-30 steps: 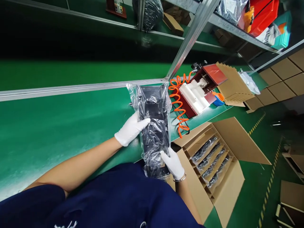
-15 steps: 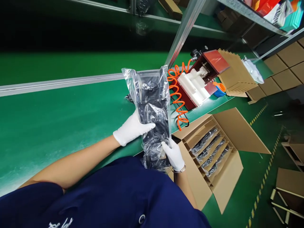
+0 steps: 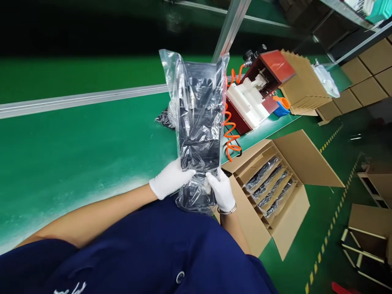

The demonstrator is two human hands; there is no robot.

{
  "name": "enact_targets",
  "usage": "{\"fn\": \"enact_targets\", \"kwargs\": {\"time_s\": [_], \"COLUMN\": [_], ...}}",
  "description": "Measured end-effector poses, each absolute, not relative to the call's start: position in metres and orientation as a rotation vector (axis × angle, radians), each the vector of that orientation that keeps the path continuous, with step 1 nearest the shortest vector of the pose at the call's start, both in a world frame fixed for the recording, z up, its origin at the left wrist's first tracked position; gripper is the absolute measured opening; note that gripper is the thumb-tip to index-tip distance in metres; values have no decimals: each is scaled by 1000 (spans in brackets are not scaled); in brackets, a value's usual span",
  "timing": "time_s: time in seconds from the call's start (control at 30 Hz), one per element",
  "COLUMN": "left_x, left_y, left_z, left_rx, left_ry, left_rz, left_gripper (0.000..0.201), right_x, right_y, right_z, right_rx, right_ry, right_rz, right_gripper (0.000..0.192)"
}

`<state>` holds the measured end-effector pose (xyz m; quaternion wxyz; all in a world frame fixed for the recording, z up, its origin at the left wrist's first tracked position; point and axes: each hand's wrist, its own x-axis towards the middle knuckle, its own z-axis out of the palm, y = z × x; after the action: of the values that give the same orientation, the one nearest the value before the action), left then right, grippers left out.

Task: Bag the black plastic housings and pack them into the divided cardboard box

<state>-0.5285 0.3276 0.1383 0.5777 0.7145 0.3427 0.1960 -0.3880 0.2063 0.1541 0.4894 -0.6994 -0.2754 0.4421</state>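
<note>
Between my hands is a long black plastic part in a clear plastic bag (image 3: pixel 202 126), held up in front of my body over the bench edge. My left hand (image 3: pixel 171 179), in a white glove, grips its lower left side, thumb on the front. On the lower right side my gloved right hand (image 3: pixel 221 190) pinches the bag, thumb also in front. The loose top of the bag sticks up past the part. Fingers behind the bag are hidden. Just right of my right hand stands an open cardboard box (image 3: pixel 288 220) holding several bagged black parts (image 3: pixel 263 173) between cardboard dividers.
A red machine with a white fixture (image 3: pixel 249 104) stands on the green bench (image 3: pixel 122 139), with a coiled orange hose (image 3: pixel 232 147) beside it. Behind the held bag lies a small bag of black pieces (image 3: pixel 165 119). Cardboard dividers (image 3: pixel 301 83) and blue and orange bowls (image 3: pixel 281 108) sit farther right.
The bagged part has been raised and tilted up, showing more of its length. My left hand has slid down to its lower side, level with my right hand. The view has shifted slightly.
</note>
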Motion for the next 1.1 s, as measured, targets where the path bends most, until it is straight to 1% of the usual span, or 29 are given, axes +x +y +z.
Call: {"fn": "enact_targets", "kwargs": {"time_s": [0.07, 0.17, 0.23, 0.33, 0.4, 0.57, 0.7, 0.8, 0.9, 0.97, 1.03, 1.1], "left_x": [-529, -530, -533, -539, -542, -547, -549, -552, -552, -550, -547, -545], "left_y": [325, 327, 333, 348, 360, 378, 377, 376, 374, 371, 368, 364], "left_z": [134, 140, 151, 169, 176, 180, 182, 184, 183, 182, 182, 183], "left_rx": [1667, 1647, 1633, 1532, 1431, 1299, 1238, 1223, 1209, 1207, 1218, 1236], "left_ry": [816, 759, 665, 531, 522, 814, 891, 918, 918, 907, 889, 871], "left_rz": [479, 471, 483, 643, 754, 839, 876, 874, 836, 808, 788, 782], "left_gripper": [31, 34, 47, 76, 83, 71, 72, 70, 70, 70, 69, 66], "right_x": [-390, -389, -386, -379, -376, -380, -381, -368, -353, -353, -362, -376], "right_y": [207, 205, 202, 196, 192, 185, 182, 185, 203, 225, 252, 278], "right_z": [156, 158, 156, 152, 148, 136, 129, 137, 161, 182, 201, 214], "right_rx": [-1682, -1675, -1689, -1741, -1771, -1764, -1780, -1772, -1636, -1576, -1597, -1699], "right_ry": [-665, -654, -665, -723, -764, -761, -800, -1016, -1232, -1249, -1267, -1326], "right_rz": [1063, 1050, 1017, 981, 1016, 1233, 1278, 1273, 1132, 998, 854, 680], "right_gripper": [31, 26, 26, 27, 28, 31, 34, 41, 59, 67, 63, 54]}}
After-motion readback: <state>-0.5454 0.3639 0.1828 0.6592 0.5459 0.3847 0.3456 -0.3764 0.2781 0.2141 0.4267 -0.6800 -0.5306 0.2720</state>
